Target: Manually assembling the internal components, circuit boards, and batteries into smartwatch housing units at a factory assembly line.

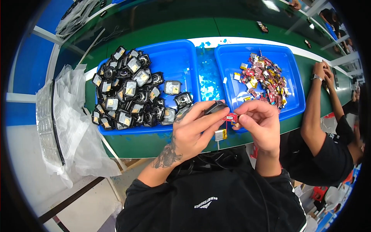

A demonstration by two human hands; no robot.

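My left hand [196, 129] grips a small black watch case [215, 108] between thumb and fingers. A small red circuit board [230, 117] sits at the fingertips of both hands, close beside the case. My right hand [261, 123] pinches the board's right end with thumb and forefinger. Below the board, on thin wires, hangs a flat silver battery [220, 135] with yellow tape. The fingers hide part of the case and board, so whether the two are still joined cannot be told.
A blue tray [189, 50] at left holds piled black watch cases [131, 89]. Another blue tray [295, 77] at right holds red circuit boards and batteries [268, 79]. Blue scraps lie between them on the green table [164, 145]. Plastic sheeting [73, 116] hangs at left; a co-worker's arms [315, 104] are at right.
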